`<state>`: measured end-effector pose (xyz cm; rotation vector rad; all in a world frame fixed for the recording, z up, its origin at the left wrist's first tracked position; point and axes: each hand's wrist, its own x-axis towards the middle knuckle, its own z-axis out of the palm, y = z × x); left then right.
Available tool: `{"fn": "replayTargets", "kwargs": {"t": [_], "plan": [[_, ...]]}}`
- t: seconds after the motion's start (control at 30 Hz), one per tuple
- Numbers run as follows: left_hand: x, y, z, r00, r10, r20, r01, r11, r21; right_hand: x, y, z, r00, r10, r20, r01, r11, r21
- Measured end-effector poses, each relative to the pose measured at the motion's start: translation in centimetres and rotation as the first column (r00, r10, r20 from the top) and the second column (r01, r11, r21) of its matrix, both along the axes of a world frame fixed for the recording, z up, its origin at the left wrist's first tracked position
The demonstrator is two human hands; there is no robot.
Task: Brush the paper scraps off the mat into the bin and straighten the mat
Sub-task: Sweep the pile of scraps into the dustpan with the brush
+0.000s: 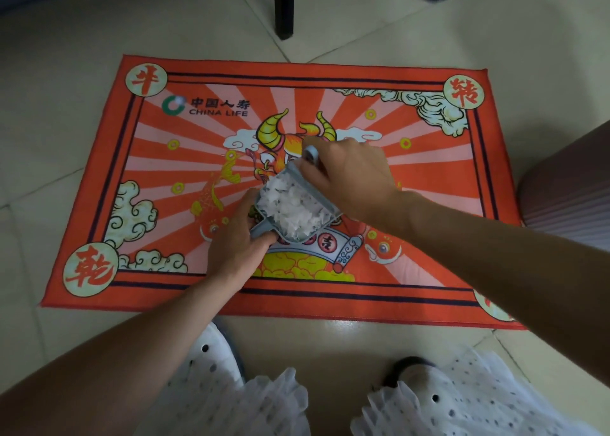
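A red rectangular floor mat (pixel 132 158) printed with a horned cartoon ox, fish, clouds and the words "CHINA LIFE" lies on the pale tiled floor (pixel 49 72), its edges turned a little askew to the tile joints. Above the mat's middle, the left hand (pixel 236 237) grips the handle of a small grey-blue plastic dustpan (pixel 264 229), fingers curled round it. The pan is heaped with white torn paper scraps (pixel 290 204). The right hand (pixel 346 175) clenches a grey-blue brush handle (pixel 311 156) at the pan's far edge, just beside the scraps; the bristles are hidden behind the hand. At the right edge of the view, beside the mat's right end, stands a ribbed brownish bin (pixel 567 188), only partly in view. A black furniture leg (pixel 284 6) stands on the floor beyond the mat's far edge. Perforated white shoes (pixel 211 363) show at the bottom.
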<state>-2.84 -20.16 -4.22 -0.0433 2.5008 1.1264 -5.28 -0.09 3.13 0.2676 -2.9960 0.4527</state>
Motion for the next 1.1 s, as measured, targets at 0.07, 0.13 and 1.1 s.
{"fn": "replayTargets", "kwargs": {"t": [0.07,0.13,1.1], "plan": [[-0.7,0.5,0.5,1.000,-0.018,-0.008,0.018,1.000,0.009,-0.5,0.8,0.4,1.000,-0.024,0.004,0.024,1.000,-0.018],[-1.3,1.1,0.9,1.000,-0.016,-0.017,0.017,1.000,0.023,-0.9,1.4,0.9,0.999,-0.049,0.007,0.050,0.998,-0.042],[-3.1,11.7,20.3,0.976,-0.127,-0.176,0.128,0.992,-0.009,2.3,9.8,20.2,0.952,-0.227,-0.207,0.254,0.961,0.113]]}}
